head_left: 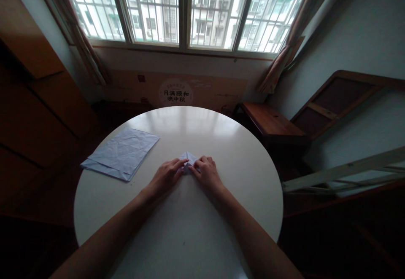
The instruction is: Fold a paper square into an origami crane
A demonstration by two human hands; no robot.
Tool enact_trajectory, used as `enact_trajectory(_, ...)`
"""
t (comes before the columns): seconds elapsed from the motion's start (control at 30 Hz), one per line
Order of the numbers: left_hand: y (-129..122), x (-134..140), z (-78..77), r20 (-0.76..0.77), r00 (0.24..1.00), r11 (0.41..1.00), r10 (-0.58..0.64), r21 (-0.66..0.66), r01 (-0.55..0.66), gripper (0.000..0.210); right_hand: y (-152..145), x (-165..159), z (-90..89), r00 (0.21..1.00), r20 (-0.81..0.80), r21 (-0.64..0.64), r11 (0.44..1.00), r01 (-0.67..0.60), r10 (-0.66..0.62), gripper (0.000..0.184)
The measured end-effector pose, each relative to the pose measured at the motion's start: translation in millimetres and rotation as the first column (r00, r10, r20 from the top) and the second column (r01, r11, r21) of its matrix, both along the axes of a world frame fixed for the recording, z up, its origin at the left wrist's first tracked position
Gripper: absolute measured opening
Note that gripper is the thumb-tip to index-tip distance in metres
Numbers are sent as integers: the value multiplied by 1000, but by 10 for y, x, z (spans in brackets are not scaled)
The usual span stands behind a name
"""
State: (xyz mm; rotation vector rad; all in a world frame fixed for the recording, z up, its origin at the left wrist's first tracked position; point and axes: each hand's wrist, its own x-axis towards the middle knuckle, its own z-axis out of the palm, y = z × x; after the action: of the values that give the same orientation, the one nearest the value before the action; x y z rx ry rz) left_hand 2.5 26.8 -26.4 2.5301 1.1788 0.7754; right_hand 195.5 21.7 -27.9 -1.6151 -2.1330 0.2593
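A small folded piece of paper (187, 156), pale blue-white with a pointed top and creases, lies on the round white table (177, 215). My left hand (168, 173) grips its left side, the fingers bent and the thumb close to the middle. On the other side my right hand (205, 170) holds the right part, fingers curled over it and thumb near the centre. Both hands hide much of the paper's edges. To the left lies a stack of creased pale sheets (123, 152), apart from both hands.
Wooden cabinets (38, 102) stand at the left. Behind the table are a printed cardboard panel (215, 87) and a barred window (183, 13). A wooden bench (268, 116) and a leaning framed wooden piece (338, 93) are at the right.
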Motion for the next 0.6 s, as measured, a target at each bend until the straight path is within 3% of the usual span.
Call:
enact_trajectory(0.27,26,-7,-12,21,999,999,-44,-1,44,24,-25,-53,17,984,93,24,989,147,-149,30)
enact_trajectory(0.6,56,-44,-37,-53,998,998,25,62,-22,21,2,-81,-1,987,59,9,989,146,-147,30)
